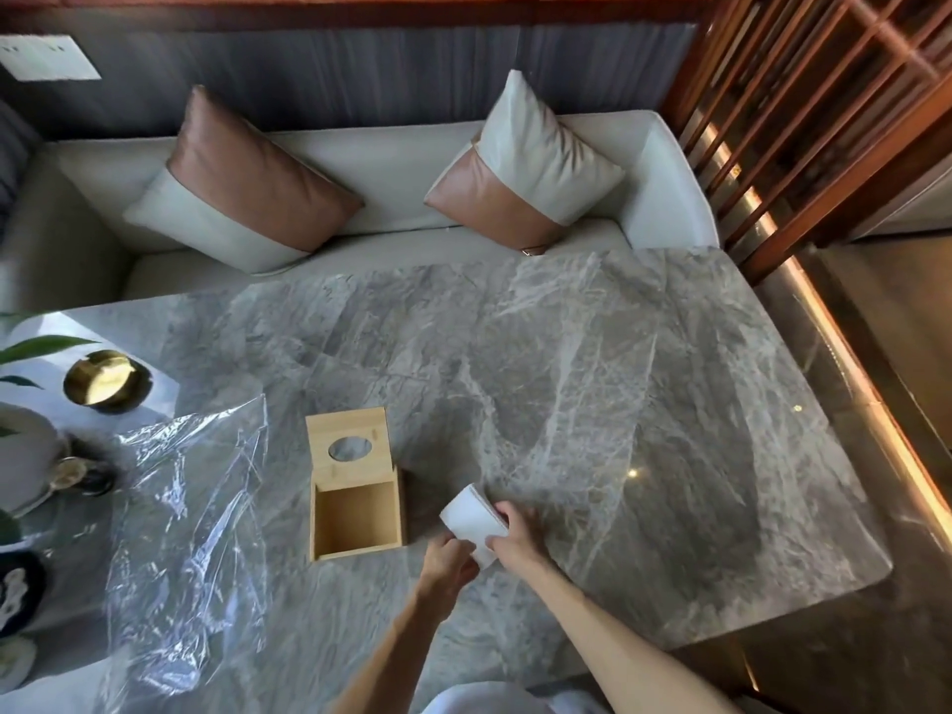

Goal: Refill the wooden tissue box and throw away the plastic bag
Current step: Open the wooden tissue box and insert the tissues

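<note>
Left edge crops the white pot (23,456); hands hide the tissue stack's (471,517) near corner.

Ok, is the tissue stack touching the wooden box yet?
Apart. The head view shows bare marble between the tissue stack and the wooden box; both hands, left hand and right hand, hold the stack to the box's right.

A grey marble table top with pale veins (566,404) fills most of the view. Behind its far edge stands a cream upholstered sofa (391,167) with two cushions, each half brown leather and half cream fabric: one on the left (242,182), one on the right (520,162), both leaning against the backrest. On the table's left side sits a round brass-coloured bowl (105,378), with green plant leaves (41,347) just beside it. A reddish-brown wooden slatted screen (824,110) rises at the right.
</note>
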